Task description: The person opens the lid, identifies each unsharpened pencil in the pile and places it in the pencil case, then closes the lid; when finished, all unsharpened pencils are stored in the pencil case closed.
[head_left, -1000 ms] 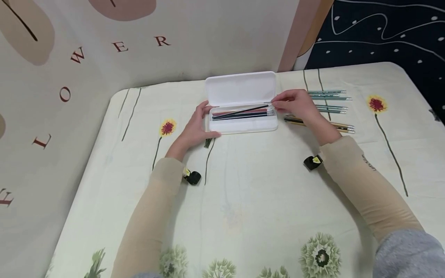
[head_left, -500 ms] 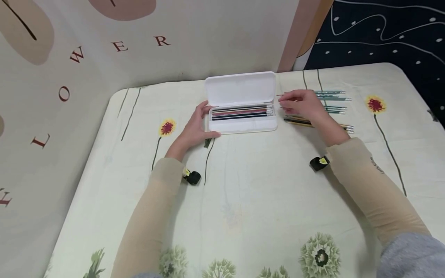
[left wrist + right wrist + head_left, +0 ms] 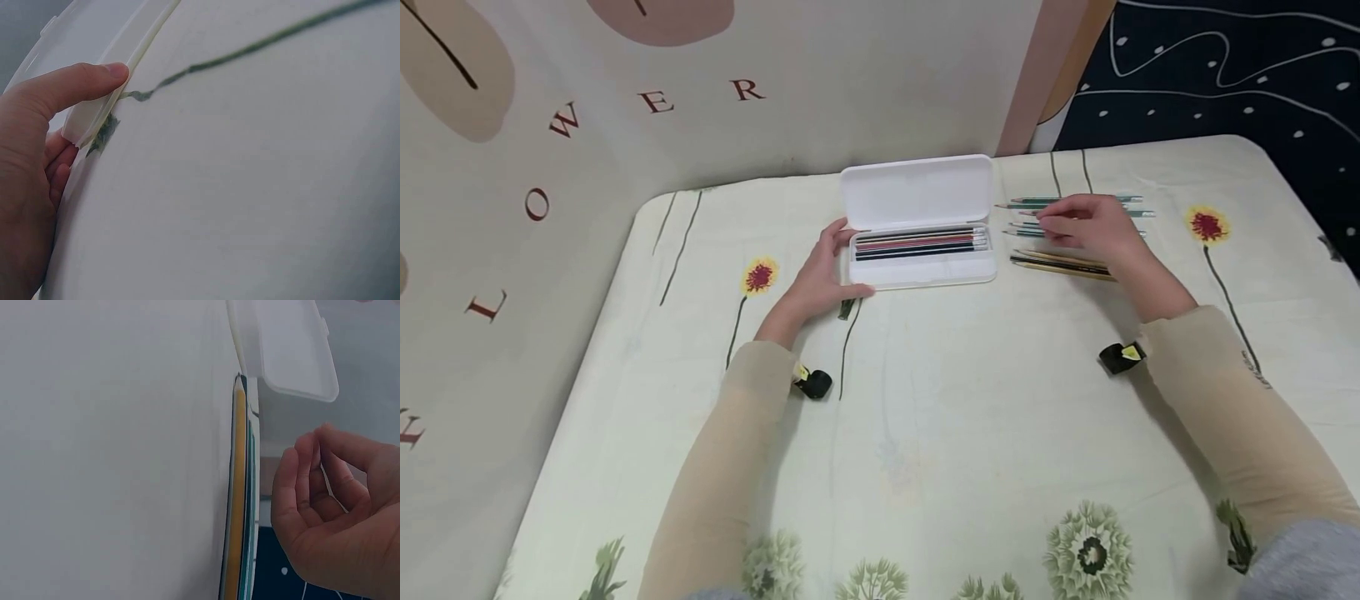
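Observation:
My left hand [image 3: 817, 279] grips the left end of a white pencil case [image 3: 925, 271], with the thumb on its near rim and the other fingers round the end. The lid [image 3: 917, 192] stands open at the back. Dark and reddish pencils [image 3: 917, 246] lie side by side inside, eraser ends to the right. Right of the case, my right hand [image 3: 1093, 227] is over teal pencils [image 3: 1028, 202] laid in two groups. In the right wrist view its fingers [image 3: 286, 487] are curled, thumb and forefinger tips meeting with nothing visible between them.
Several yellow-and-black pencils [image 3: 1052, 263] lie on the tablecloth [image 3: 940, 400] just in front of the teal ones. A printed curtain [image 3: 880, 92] rises behind the table's far edge, and a dark patterned cloth [image 3: 1225, 67] hangs at the back right.
A dark pencil that slanted out of the case by my right fingertips now lies flat among the others. My right hand has let go and moved right, over the teal pencils. The left hand stays.

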Demonstrator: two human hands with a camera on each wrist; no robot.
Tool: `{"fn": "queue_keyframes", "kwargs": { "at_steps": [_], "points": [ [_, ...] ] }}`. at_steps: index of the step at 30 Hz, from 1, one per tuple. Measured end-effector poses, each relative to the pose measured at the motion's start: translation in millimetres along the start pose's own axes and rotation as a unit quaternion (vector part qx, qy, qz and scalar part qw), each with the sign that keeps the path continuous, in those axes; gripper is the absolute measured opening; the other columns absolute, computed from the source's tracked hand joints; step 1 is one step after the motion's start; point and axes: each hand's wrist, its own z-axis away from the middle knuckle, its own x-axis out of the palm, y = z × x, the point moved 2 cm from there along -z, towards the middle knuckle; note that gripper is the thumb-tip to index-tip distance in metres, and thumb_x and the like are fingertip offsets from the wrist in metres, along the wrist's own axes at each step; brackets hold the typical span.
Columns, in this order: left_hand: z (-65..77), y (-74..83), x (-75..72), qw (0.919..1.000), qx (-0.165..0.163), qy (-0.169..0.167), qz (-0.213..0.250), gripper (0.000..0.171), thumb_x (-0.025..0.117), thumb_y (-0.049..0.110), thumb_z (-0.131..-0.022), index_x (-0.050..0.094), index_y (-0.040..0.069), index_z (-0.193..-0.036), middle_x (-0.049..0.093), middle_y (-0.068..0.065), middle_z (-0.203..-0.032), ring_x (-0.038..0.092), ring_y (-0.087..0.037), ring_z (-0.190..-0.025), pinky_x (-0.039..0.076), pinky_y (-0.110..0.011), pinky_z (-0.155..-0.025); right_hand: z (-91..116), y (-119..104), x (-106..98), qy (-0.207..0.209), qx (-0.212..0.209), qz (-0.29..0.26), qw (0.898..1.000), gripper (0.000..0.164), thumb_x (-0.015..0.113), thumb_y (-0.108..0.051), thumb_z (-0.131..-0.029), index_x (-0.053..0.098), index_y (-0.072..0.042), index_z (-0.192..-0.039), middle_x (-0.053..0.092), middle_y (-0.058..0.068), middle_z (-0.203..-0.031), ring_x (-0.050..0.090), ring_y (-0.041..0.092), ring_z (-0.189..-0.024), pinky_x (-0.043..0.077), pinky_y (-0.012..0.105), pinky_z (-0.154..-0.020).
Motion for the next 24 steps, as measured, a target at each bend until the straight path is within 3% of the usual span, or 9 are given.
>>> {"fn": "queue_keyframes", "kwargs": {
  "at_steps": [17,24],
  "points": [
    [1.5,0.4,-0.5,1.0,-0.004,0.001,0.002,0.115,0.088,0.024,-0.075,0.009,0.021,-0.159,0.038,-0.002,-0.159,0.026,-0.02,-0.151,0.014,-0.045,-0.127,14,21,-36,0.027,0.009,-0.014,1.0,0.005,0.072,-0.026,-0.091,0.074,-0.027,-0.096,0.067,-0.022,-0.085,0.066,-0.005,-0.076,0.055,0.011,-0.068],
    [0.9,-0.4,0.1,1.0,0.001,0.002,0.005,0.114,0.088,0.024,-0.076,0.009,0.02,-0.159,0.038,-0.002,-0.158,0.026,-0.02,-0.151,0.014,-0.044,-0.127,23,28,-49,0.035,0.014,0.002,0.999,0.018,0.071,-0.031,-0.091,0.072,-0.023,-0.107,0.064,-0.022,-0.091,0.066,-0.005,-0.079,0.055,0.01,-0.07]
  ]
}}
